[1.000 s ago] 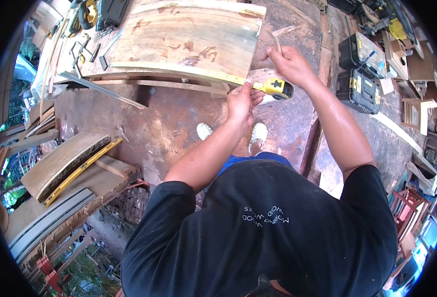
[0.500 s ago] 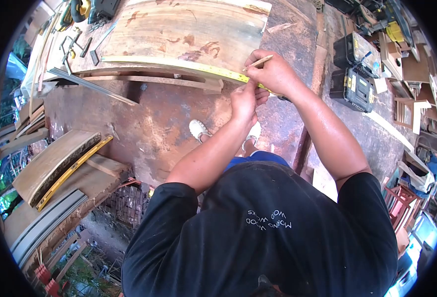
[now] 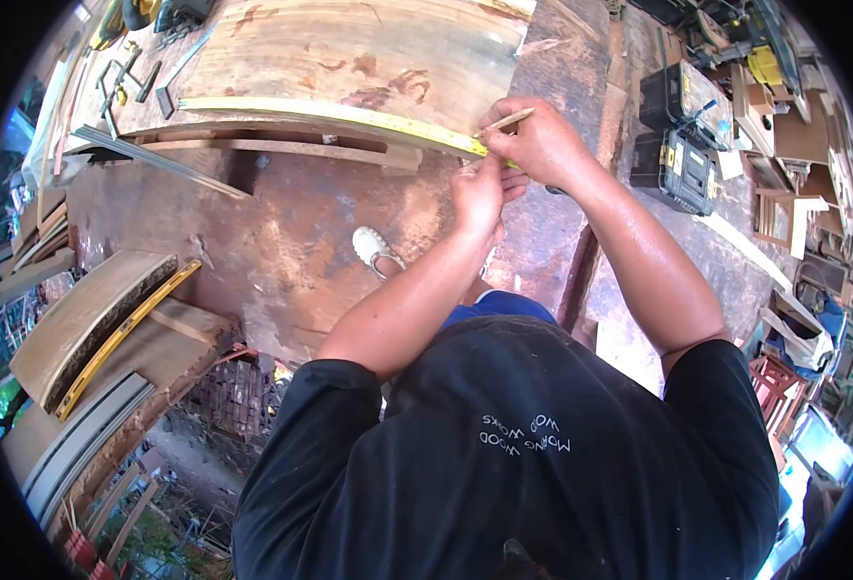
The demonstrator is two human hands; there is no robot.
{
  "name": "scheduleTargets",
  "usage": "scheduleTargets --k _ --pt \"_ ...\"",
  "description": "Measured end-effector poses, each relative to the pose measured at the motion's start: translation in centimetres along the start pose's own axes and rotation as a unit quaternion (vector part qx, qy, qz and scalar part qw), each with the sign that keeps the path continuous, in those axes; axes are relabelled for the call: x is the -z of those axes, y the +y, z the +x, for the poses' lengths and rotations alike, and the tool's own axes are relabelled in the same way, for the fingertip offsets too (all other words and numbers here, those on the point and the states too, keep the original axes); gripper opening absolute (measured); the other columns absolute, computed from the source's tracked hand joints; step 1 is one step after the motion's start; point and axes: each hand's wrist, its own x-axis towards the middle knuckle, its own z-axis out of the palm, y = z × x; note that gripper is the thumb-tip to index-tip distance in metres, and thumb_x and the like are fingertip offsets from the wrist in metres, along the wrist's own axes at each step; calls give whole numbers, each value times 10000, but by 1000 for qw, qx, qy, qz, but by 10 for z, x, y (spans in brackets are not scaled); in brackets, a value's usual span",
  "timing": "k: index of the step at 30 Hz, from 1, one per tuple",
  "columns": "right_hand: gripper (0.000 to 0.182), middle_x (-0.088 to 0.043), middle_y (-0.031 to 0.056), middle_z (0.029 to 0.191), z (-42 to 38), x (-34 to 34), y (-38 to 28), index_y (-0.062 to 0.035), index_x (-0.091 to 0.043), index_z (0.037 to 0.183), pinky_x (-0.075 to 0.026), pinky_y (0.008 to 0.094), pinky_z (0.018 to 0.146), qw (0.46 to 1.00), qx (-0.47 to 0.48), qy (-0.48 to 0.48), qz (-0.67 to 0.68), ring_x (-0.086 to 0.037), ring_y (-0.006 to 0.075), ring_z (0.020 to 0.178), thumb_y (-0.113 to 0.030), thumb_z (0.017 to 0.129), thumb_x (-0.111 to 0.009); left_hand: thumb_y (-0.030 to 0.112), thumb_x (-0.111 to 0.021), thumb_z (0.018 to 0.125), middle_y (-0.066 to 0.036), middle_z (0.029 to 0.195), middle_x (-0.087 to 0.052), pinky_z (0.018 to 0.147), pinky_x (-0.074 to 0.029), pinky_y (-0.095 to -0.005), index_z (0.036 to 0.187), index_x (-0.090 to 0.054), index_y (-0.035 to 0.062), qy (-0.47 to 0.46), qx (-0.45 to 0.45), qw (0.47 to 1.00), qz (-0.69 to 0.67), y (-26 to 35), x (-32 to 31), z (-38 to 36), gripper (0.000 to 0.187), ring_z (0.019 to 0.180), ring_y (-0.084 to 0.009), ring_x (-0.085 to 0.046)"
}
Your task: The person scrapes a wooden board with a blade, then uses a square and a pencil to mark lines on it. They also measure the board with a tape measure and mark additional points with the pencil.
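Note:
A yellow tape measure (image 3: 349, 118) is stretched along the near edge of a wide wooden slab (image 3: 291, 58) with dark reddish stains. Close to the slab's near right corner, my left hand (image 3: 479, 198) is closed around the tape from below; its case is mostly hidden by my hands. Just above it, my right hand (image 3: 542, 145) pinches a wooden pencil (image 3: 511, 119) that lies slantwise across the fingers. The fingers of this hand are right at the tape and the slab's edge, and the pencil's tip is hard to make out.
Clamps (image 3: 122, 82) and a small square (image 3: 165, 101) lie left of the slab. Metal strips (image 3: 165, 162) jut out below it. At lower left, a yellow spirit level (image 3: 127, 338) rests against a curved board (image 3: 88, 314). Black toolboxes (image 3: 676, 169) stand to the right.
The view has shifted a little, so the slab and surroundings sit slightly further left. One shoe is now mostly hidden behind my arm. Both hands keep their holds at the slab's corner.

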Motion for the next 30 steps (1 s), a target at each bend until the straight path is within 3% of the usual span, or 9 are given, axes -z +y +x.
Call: scheduleTargets --k 5,7,30 --pt "200 -689 117 787 1 0 1 -40 -696 895 -512 322 672 1000 13 8 -19 -665 190 725 -212 799 -658 365 -529 972 -141 800 -672 615 -551 -261 892 -615 -41 -6 -1 1000 3 2 -1 -1 423 697 -177 -671" --pt "193 -705 115 843 1 2 -2 -56 -695 938 -546 350 726 999 7 -14 -46 -691 208 768 -182 809 -626 257 -494 993 -126 826 -668 622 -530 -246 923 -609 -33 -8 13 1000 -2 5 -2 -3 320 707 -153 -654" --pt "202 -696 128 799 2 0 1 -10 -683 911 -520 314 686 999 8 -9 -32 -679 190 753 -185 818 -645 264 -512 988 -134 809 -668 611 -534 -244 907 -615 -40 -11 7 1000 -7 1 0 -1 331 697 -156 -659"
